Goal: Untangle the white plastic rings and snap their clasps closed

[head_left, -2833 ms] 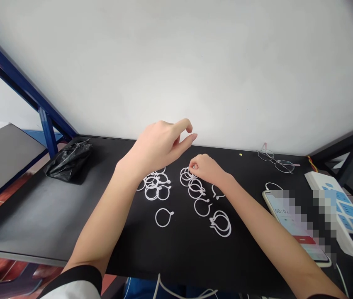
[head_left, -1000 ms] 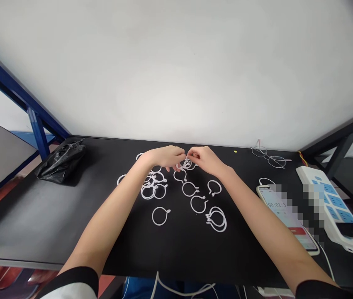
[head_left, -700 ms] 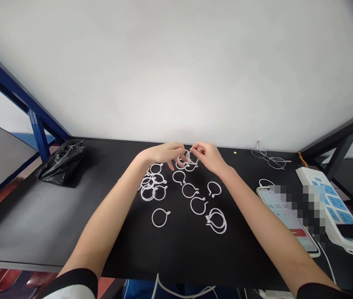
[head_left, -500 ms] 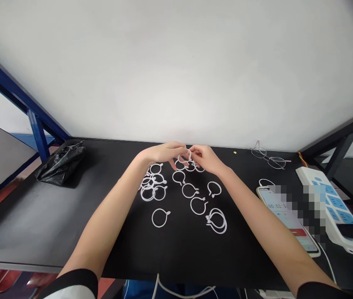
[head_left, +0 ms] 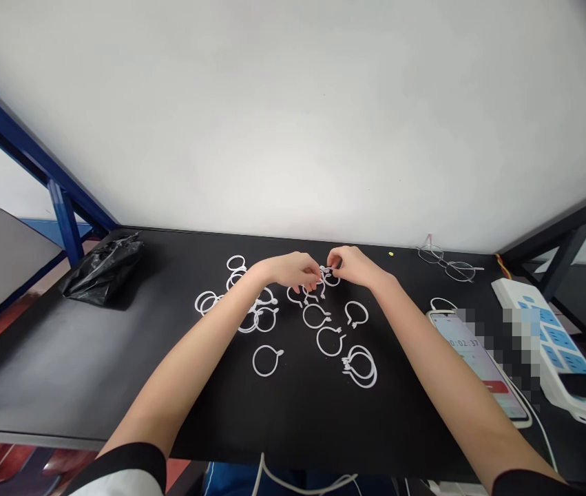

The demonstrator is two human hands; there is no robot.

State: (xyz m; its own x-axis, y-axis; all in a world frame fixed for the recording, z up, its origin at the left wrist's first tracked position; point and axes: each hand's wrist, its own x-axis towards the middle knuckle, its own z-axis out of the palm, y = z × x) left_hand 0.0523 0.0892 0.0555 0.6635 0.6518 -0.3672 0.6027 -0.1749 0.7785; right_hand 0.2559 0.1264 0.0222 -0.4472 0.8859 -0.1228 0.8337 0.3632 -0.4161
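Note:
Several white plastic rings lie scattered on the black table (head_left: 65,358). My left hand (head_left: 293,269) and my right hand (head_left: 354,265) meet near the far middle of the table, fingertips pinched together on a white ring (head_left: 325,275) held between them. Just below the hands lie loose rings (head_left: 315,315), and a doubled ring (head_left: 361,365) lies nearer to me. A single ring (head_left: 266,361) lies in front of my left forearm. More rings (head_left: 235,263) lie to the left of my left hand.
A crumpled black plastic bag (head_left: 102,270) sits at the far left. Spectacles (head_left: 450,262) lie at the far right by the wall. A phone (head_left: 478,362) and a white power strip (head_left: 556,344) lie on the right. White cable (head_left: 293,482) hangs at the near edge.
My left hand came down from above the table and joined my right hand on a ring. Both hands have since dropped slightly lower and shifted a little to the right.

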